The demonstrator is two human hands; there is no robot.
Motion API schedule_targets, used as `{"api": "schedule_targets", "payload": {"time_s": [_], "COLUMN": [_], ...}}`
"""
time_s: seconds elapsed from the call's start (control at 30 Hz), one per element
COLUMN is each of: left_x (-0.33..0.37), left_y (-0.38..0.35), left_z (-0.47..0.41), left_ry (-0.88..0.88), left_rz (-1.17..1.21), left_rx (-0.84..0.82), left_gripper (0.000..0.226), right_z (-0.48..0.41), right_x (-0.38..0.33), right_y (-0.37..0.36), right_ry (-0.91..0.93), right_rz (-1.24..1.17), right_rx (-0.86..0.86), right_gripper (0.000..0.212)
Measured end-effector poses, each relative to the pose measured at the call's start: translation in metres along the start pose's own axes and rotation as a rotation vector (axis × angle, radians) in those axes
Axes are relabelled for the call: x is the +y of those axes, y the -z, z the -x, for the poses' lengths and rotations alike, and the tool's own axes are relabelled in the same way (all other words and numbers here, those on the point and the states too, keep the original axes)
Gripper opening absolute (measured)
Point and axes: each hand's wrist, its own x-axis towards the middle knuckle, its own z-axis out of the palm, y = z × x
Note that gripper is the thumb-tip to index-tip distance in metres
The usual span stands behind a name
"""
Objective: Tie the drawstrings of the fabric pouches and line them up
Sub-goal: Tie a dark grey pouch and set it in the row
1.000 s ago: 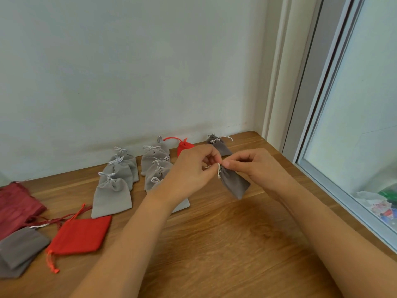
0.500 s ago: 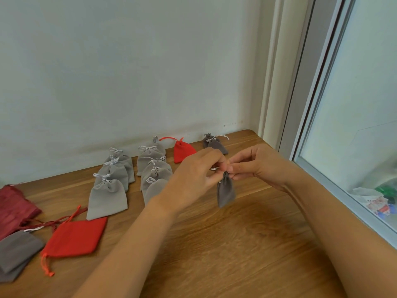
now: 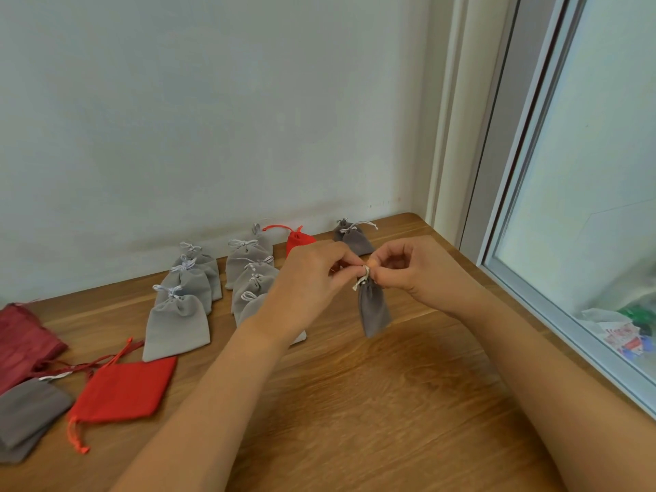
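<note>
Since a second ago your pouch has swung from a slant to hang straight down, clear of the counter, probably so its weight keeps the neck cinched. Your left hand and right hand both pinch the drawstring at the neck, fingers curled, working the knot. Tied pouches lie in rows behind your left hand; a red one waits untied at left.

Bright daylight from window at right; soft shadows, sharp focus, slight wide-angle bend at edges.
</note>
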Motion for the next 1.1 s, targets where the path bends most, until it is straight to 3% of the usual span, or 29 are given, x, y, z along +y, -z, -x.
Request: {"api": "schedule_targets", "payload": {"time_s": [0.23, 0.47, 0.6, 0.73, 0.9, 1.03, 1.1], "left_x": [0.008, 0.015, 0.013, 0.009, 0.008, 0.019, 0.017], "left_y": [0.003, 0.009, 0.013, 0.001, -0.016, -0.032, -0.034], "left_z": [-0.002, 0.000, -0.002, -0.002, 0.002, 0.002, -0.005], "left_ry": [0.169, 0.307, 0.332, 0.392, 0.501, 0.425, 0.369], "left_rz": [-0.043, 0.327, 0.501, 0.547, 0.332, 0.214, 0.176], "left_rx": [-0.305, -0.365, -0.316, -0.174, -0.121, -0.006, 0.051], "left_gripper": [0.006, 0.006, 0.006, 0.005, 0.042, 0.015, 0.013], "right_z": [-0.001, 0.001, 0.001, -0.001, -0.004, -0.007, -0.008], "right_x": [0.013, 0.012, 0.009, 0.013, 0.013, 0.015, 0.017], "right_y": [-0.001, -0.003, -0.003, 0.002, 0.001, -0.004, -0.005], "right_ry": [-0.003, 0.136, 0.237, 0.195, 0.099, 0.012, -0.014], "right_rz": [0.268, 0.321, 0.342, 0.279, 0.221, 0.157, 0.093], "right_rx": [0.024, 0.024, 0.110, 0.189, 0.359, 0.393, 0.398], "right_gripper": [0.008, 0.007, 0.007, 0.012, 0.009, 0.015, 0.014]}}
